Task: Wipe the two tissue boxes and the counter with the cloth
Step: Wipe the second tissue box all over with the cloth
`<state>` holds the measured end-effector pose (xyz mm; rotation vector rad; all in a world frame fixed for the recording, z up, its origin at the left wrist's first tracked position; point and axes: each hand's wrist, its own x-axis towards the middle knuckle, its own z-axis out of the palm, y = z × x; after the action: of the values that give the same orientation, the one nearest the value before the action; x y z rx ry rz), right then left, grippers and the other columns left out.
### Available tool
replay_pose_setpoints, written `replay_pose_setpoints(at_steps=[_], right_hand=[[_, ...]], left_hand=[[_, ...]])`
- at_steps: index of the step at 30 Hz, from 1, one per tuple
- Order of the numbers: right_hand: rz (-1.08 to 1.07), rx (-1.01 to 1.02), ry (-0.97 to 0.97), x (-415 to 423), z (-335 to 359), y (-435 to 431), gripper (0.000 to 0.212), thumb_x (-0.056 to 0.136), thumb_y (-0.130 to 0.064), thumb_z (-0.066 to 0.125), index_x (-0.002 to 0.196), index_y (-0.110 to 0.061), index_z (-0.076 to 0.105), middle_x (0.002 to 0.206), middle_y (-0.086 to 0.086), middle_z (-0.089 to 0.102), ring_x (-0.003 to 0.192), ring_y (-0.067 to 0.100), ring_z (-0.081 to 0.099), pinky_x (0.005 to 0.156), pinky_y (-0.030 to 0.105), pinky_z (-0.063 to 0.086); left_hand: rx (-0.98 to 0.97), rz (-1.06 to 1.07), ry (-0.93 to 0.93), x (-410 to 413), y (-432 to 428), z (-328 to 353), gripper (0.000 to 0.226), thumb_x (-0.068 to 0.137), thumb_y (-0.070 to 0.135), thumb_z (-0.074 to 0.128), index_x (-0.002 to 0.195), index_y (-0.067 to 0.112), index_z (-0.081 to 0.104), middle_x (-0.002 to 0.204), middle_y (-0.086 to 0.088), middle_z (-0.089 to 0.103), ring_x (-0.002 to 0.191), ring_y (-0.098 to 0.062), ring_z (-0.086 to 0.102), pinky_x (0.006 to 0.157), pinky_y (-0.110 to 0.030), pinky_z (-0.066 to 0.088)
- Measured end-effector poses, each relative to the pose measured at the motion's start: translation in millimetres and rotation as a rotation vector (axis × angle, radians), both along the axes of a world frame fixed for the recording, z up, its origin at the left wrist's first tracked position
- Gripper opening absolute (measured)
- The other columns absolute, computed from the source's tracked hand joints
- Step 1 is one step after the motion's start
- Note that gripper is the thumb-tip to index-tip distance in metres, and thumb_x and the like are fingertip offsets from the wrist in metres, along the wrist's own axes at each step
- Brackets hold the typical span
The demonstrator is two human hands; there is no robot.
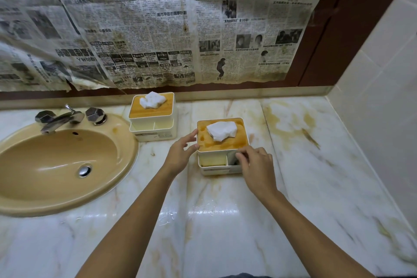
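While your left hand (pixel 178 153) steadies the near tissue box (pixel 222 142) with loose, spread fingers at its 9 o'clock edge, your right hand (pixel 257 167) pinches the grey cloth (pixel 232 157) into the front-right compartment. Compartments face you at 6. The second tissue box (pixel 152 111) sits at 10, the sink (pixel 56 165) at 9, and there's stained counter (pixel 293 119) at 2.

Touching the nearer tissue box (pixel 222 145) at frame centre with the left hand (pixel 180 153); pinching a grey cloth (pixel 232 157) in its front right compartment with the right hand (pixel 257 165). Up-left on the table (pixel 225 221), a second tissue box (pixel 152 113) beside the sink (pixel 56 165).
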<state>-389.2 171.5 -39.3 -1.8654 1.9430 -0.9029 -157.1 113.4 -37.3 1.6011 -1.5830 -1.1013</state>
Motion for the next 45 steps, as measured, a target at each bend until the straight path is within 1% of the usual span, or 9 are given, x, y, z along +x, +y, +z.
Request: replay_pose_setpoints(at_steps=[4,10,19,25,29,35,38,42,45], right_hand=[[0.017,-0.054,-0.082,-2.1,-1.8,6.6,0.008,0.098,-0.026,0.059,0.099,-0.024,0.067,0.084,-0.011,0.066,0.082,0.013,0.054,0.078,0.034,0.039],[0.122,0.051,0.060,9.2,-16.2,0.3,0.010,0.101,-0.028,0.052,0.097,-0.027,0.061,0.092,-0.010,0.068,0.090,0.017,0.058,0.083,0.039,0.041],[-0.145,-0.161,0.012,-16.1,3.0,6.4,0.009,0.099,-0.025,0.056,0.101,-0.022,0.064,0.083,-0.005,0.067,0.079,0.020,0.056,0.074,0.041,0.044],[0.069,0.019,0.117,4.2,-13.8,5.2,0.005,0.098,-0.026,0.058,0.099,-0.025,0.064,0.085,-0.007,0.067,0.087,0.021,0.057,0.076,0.038,0.041],[0.011,0.058,-0.213,-1.2,2.3,-1.5,0.011,0.101,-0.023,0.052,0.102,-0.026,0.063,0.082,-0.012,0.057,0.086,0.017,0.055,0.078,0.035,0.047],[-0.158,-0.143,-0.591,-23.4,57.4,-8.7,0.011,0.105,-0.020,0.044,0.107,-0.022,0.055,0.093,-0.014,0.061,0.083,-0.008,0.056,0.067,0.009,0.042],[-0.228,-0.079,-0.711,-32.2,66.9,-29.7,0.014,0.105,-0.027,0.044,0.109,-0.022,0.056,0.098,-0.012,0.061,0.091,0.000,0.057,0.072,0.017,0.045],[-0.109,0.078,-0.593,-24.7,47.9,-59.9,0.016,0.103,-0.026,0.049,0.108,-0.019,0.062,0.101,-0.007,0.063,0.097,0.014,0.058,0.077,0.029,0.046],[-0.032,0.190,-0.388,-19.5,25.0,-70.7,0.032,0.097,-0.026,0.059,0.129,-0.022,0.057,0.120,0.003,0.057,0.101,0.014,0.053,0.090,0.029,0.045]], left_hand=[[0.005,0.002,0.003,-0.3,0.7,1.1,0.047,0.099,0.024,0.060,0.145,0.030,0.050,0.127,0.003,0.061,0.112,-0.010,0.053,0.098,-0.025,0.038],[-0.001,0.005,-0.003,0.0,0.5,1.1,0.047,0.099,0.024,0.060,0.145,0.030,0.050,0.126,0.002,0.061,0.113,-0.010,0.054,0.100,-0.027,0.040],[0.010,0.008,-0.003,-2.4,2.7,5.1,0.047,0.100,0.024,0.059,0.145,0.029,0.049,0.125,0.004,0.060,0.108,-0.007,0.052,0.096,-0.025,0.036],[0.019,0.018,0.004,-2.5,3.1,7.3,0.047,0.099,0.024,0.059,0.145,0.031,0.049,0.126,0.003,0.060,0.109,-0.008,0.051,0.096,-0.026,0.036],[0.012,0.021,-0.002,-5.3,5.1,11.2,0.047,0.100,0.021,0.058,0.146,0.029,0.048,0.129,0.002,0.059,0.109,-0.010,0.049,0.096,-0.026,0.036],[0.007,-0.001,-0.012,-5.9,5.7,12.4,0.046,0.102,0.022,0.054,0.147,0.028,0.047,0.136,0.000,0.058,0.113,-0.011,0.049,0.097,-0.026,0.036],[0.008,-0.007,-0.023,-5.4,5.1,11.2,0.046,0.102,0.023,0.053,0.148,0.029,0.046,0.137,0.000,0.057,0.115,-0.012,0.050,0.097,-0.026,0.037],[0.021,-0.013,-0.027,-5.0,3.7,10.2,0.046,0.103,0.024,0.052,0.148,0.031,0.045,0.140,-0.001,0.056,0.117,-0.014,0.050,0.098,-0.027,0.038],[0.027,-0.018,-0.036,-4.5,2.9,11.2,0.047,0.102,0.024,0.053,0.148,0.031,0.045,0.139,-0.001,0.056,0.118,-0.015,0.050,0.098,-0.027,0.038]])
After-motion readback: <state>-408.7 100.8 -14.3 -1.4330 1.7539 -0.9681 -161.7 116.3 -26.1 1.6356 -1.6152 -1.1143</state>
